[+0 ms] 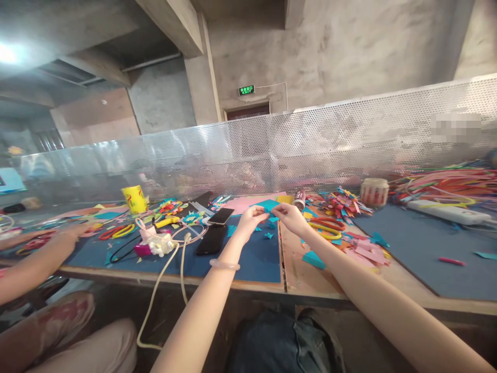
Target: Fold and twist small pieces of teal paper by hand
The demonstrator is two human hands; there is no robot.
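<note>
Both hands meet above the blue mat (254, 259), near the seam between two boards. My left hand (250, 221) is closed in a pinch on a small piece of blue paper (267, 205), and a bracelet circles that wrist. Fingertips of my right hand (289, 216) pinch the same blue paper from the other side. Small folded blue pieces (268, 235) lie just below the hands. Orange and yellow scissors (328, 227) rest beside my right wrist. A black phone (212, 240) lies left of my left hand.
A co-worker's arm (42, 259) reaches in at the left. A yellow cup (134, 200), a power strip with cables (161, 244) and paper scraps spread leftward. Behind stands a perforated metal screen (248, 150). At right are a jar (374, 192), pink paper (367, 252) and a white power strip (450, 212).
</note>
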